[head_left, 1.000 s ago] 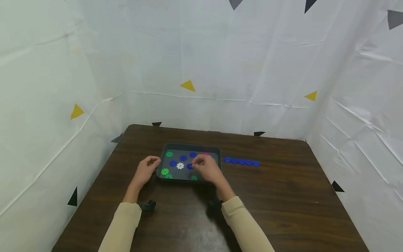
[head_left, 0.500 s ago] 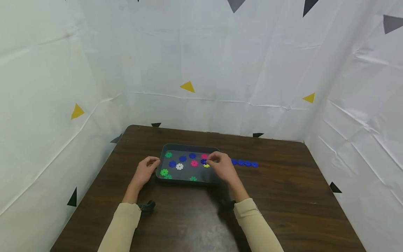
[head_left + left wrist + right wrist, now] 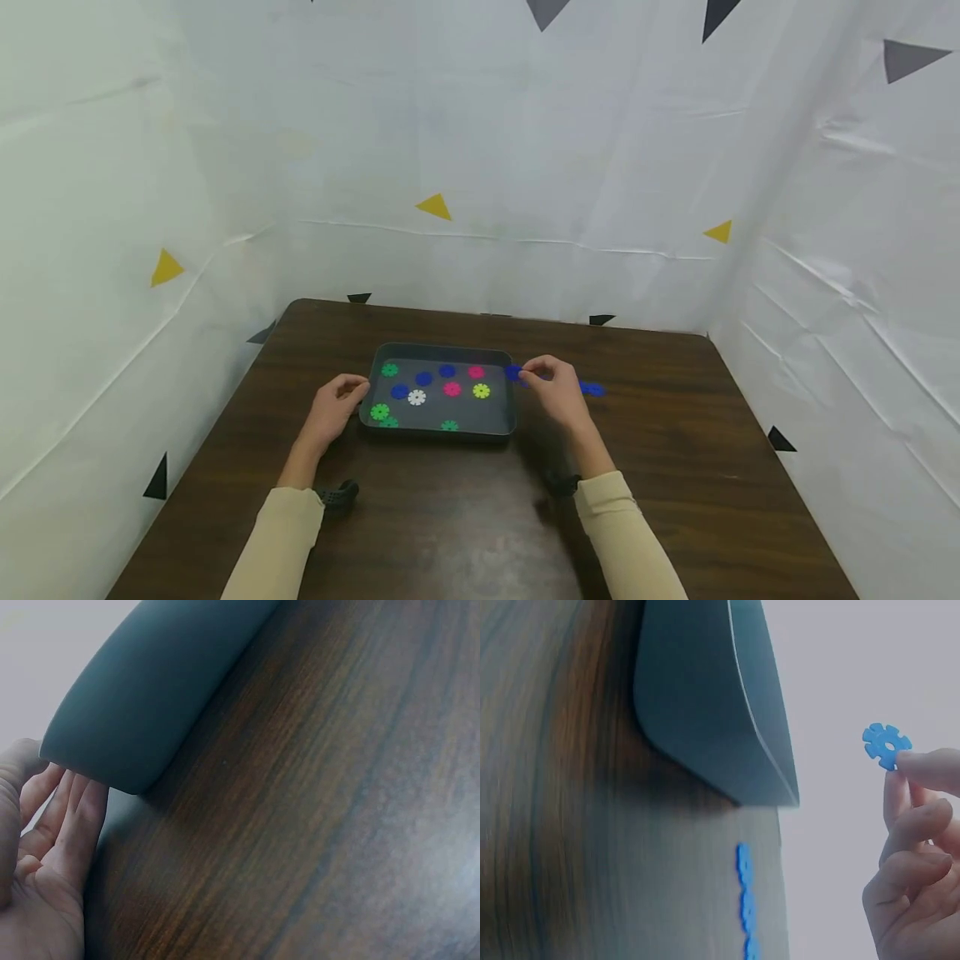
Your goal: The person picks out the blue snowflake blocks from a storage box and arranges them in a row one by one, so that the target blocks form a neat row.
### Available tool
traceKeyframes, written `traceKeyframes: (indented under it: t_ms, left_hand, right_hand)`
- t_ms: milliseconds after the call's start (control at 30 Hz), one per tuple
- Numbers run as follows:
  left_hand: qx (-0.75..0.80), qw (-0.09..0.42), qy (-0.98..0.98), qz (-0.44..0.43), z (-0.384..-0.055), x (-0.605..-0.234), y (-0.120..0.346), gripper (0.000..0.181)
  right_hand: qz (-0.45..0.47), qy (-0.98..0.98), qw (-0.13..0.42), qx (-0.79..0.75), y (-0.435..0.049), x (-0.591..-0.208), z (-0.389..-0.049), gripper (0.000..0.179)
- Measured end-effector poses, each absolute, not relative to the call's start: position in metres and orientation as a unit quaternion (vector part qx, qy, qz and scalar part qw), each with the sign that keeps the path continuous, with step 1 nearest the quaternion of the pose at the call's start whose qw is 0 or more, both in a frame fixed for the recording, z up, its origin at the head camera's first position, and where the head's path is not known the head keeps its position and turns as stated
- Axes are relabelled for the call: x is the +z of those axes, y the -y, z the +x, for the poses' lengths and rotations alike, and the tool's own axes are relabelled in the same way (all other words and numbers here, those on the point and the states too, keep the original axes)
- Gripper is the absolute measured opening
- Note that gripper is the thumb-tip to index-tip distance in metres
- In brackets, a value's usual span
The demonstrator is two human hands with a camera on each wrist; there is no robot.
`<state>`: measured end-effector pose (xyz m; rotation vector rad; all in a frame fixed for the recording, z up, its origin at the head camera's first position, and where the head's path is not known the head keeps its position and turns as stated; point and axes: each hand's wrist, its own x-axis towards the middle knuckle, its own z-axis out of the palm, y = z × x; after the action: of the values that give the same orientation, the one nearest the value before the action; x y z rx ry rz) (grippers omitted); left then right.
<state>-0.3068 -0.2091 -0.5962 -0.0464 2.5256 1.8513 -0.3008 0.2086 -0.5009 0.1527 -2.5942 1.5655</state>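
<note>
My right hand (image 3: 557,392) pinches a blue notched interlocking disc (image 3: 887,745) between thumb and fingertips, raised by the right rim of a dark grey tray (image 3: 437,433). Beneath and beyond that hand, a row of blue discs (image 3: 592,389) lies on the table, partly hidden by it. At the tray's left side, my left hand (image 3: 330,410) holds the edge, with the thumb (image 3: 26,756) at the rim and the fingers along the outer wall. Inside the tray lie several blue discs (image 3: 423,378), a white disc (image 3: 417,397), a yellow disc (image 3: 482,391), pink discs (image 3: 452,389) and green discs (image 3: 380,412).
The dark wooden table (image 3: 465,517) carries the tray near its middle. White sheeting (image 3: 480,150) with dark and yellow triangles hangs behind and at both sides. Each wrist wears a dark band (image 3: 339,495).
My right hand has lifted a blue disc out of the tray and carried it rightward past the right rim. The left hand has stayed at the tray's left edge.
</note>
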Motion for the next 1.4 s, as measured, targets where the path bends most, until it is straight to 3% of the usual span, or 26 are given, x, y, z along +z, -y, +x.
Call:
traceKeyframes:
  t_ms: [933,1400]
  left_hand:
    - [0.590,0.008,-0.807,-0.005,-0.305,-0.594,0.212,0.050]
    - [0.593,0.008,-0.805,-0.021,-0.305,-0.593,0.211,0.051]
  right_hand:
    - [-0.099,0.841,0.074,0.527,-0.340,-0.520,-0.315,0.036]
    - [-0.204,0.811,-0.023,0.548,-0.379,-0.542,-0.327,0.040]
